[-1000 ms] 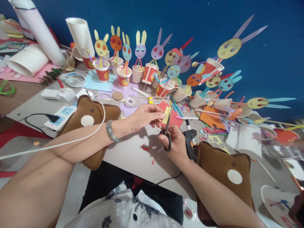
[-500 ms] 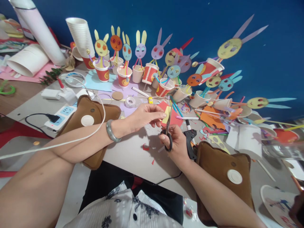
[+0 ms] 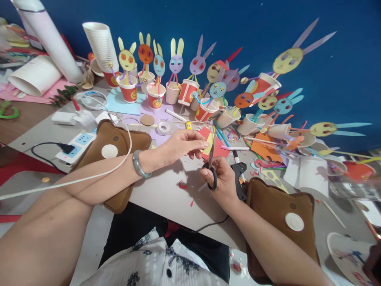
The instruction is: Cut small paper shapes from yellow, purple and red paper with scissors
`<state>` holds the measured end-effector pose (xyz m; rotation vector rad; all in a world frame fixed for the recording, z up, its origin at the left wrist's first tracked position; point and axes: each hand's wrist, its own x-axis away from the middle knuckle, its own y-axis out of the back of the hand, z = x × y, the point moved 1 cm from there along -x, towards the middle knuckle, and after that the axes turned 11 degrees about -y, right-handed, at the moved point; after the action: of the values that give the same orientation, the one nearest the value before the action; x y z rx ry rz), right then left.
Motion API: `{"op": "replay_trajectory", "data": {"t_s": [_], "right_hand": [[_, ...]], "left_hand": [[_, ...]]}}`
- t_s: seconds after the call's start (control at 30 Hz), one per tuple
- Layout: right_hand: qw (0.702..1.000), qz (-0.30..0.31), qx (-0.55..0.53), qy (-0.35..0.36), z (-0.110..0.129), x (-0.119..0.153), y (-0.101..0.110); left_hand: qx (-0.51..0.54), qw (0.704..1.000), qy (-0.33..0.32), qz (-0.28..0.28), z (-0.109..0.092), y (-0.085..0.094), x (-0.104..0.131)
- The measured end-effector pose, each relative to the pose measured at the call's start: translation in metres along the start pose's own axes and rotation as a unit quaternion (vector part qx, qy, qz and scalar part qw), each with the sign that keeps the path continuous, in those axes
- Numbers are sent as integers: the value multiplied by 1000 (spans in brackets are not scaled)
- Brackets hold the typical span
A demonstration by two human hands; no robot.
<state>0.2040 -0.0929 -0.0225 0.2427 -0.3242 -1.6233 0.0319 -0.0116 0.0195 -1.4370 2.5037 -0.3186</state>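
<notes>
The yellow paper [image 3: 209,143] was pinched in my left hand [image 3: 185,146], above the counter [image 3: 169,194] and in front of red paper [image 3: 220,150]. My right hand [image 3: 222,178] gripped the scissors [image 3: 212,158] by their black handles, the blades alongside the yellow paper; whether they touched it, I could not tell. Brown cushions [image 3: 279,206] lay by my forearms. Beyond, eared figures [image 3: 176,63] rose from cups [image 3: 156,95] before a blue wall [image 3: 253,24].
</notes>
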Motion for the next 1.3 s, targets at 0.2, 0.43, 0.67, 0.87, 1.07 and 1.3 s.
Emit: {"op": "replay_trajectory", "data": {"t_s": [0.2, 0.43, 0.67, 0.87, 1.07, 1.3], "right_hand": [[1000, -9, 2, 4, -1, 0, 0], [1000, -15, -10, 4, 5, -1, 0], [1000, -10, -14, -4, 7, -2, 1], [1000, -10, -18, -11, 7, -2, 2], [998, -41, -46, 3, 11, -4, 5], [984, -43, -174, -2, 18, -17, 14]], "left_hand": [[-8, 1000, -5, 4, 1, 2, 0], [-13, 1000, -19, 3, -2, 1, 0], [-23, 1000, -19, 1, -5, 1, 0], [-19, 1000, -20, -3, -6, 0, 0], [-11, 1000, 5, -3, -6, -2, -1], [37, 982, 87, 164, -1, 1, 1]]}}
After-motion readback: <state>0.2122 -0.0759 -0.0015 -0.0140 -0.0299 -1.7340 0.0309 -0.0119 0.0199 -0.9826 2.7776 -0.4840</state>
